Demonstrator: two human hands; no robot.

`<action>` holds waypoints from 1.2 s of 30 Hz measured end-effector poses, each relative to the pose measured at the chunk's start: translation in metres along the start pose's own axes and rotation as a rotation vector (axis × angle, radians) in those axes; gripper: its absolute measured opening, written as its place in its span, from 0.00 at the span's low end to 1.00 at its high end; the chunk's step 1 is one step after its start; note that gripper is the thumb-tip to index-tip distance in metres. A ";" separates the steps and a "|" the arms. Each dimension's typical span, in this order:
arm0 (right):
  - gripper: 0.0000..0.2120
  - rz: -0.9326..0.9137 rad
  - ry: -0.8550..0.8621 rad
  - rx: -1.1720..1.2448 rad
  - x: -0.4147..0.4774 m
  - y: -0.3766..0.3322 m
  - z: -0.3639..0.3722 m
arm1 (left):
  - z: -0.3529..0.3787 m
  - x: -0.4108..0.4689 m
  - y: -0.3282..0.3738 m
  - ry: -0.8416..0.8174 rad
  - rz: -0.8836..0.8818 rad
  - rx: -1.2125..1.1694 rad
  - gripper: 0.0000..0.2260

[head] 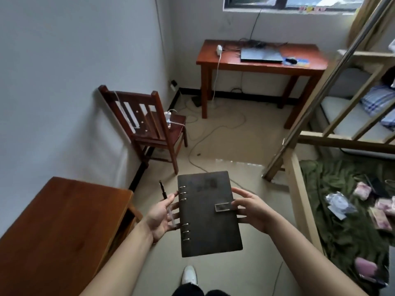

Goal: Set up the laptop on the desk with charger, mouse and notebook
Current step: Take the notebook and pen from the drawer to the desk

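Note:
I hold a dark ring-bound notebook [209, 216] with a metal clasp flat in front of me, above the floor. My left hand [160, 216] supports its ringed edge and also holds a pen [167, 201]. My right hand [252, 210] grips the clasp side. Across the room a red-brown desk [215, 60] carries a closed laptop [261, 54], a black mouse [291, 60] on a blue pad, a white charger [219, 49] and tangled black cables [254, 42].
A wooden chair [149, 124] with a white adapter stands by the left wall. Another wooden table [59, 227] is at my near left. Cables trail over the floor [215, 135]. A bunk bed frame [299, 150] with green bedding fills the right.

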State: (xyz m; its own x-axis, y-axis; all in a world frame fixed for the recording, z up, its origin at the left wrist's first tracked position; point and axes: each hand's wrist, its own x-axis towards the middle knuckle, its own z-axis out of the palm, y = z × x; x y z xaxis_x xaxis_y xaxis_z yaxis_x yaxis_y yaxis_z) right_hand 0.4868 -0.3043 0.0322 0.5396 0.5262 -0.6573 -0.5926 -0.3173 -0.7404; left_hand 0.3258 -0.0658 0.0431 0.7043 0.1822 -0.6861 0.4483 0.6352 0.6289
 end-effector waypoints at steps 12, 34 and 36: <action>0.34 0.068 0.094 0.340 0.130 -0.120 -0.088 | 0.083 0.200 0.162 -0.121 -0.137 0.234 0.13; 0.30 0.018 0.043 0.377 0.447 -0.462 -0.293 | 0.300 0.558 0.466 0.074 -0.096 0.306 0.11; 0.28 0.026 0.085 0.368 0.491 -0.494 -0.308 | 0.311 0.611 0.494 0.053 -0.111 0.307 0.11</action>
State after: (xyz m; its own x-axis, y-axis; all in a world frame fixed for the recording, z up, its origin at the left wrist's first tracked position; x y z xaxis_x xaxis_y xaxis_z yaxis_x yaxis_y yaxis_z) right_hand 1.2285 -0.1319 0.0318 0.5599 0.4492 -0.6962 -0.7739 -0.0167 -0.6331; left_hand 1.1486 0.1253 0.0484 0.6156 0.1687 -0.7698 0.6714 0.3991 0.6244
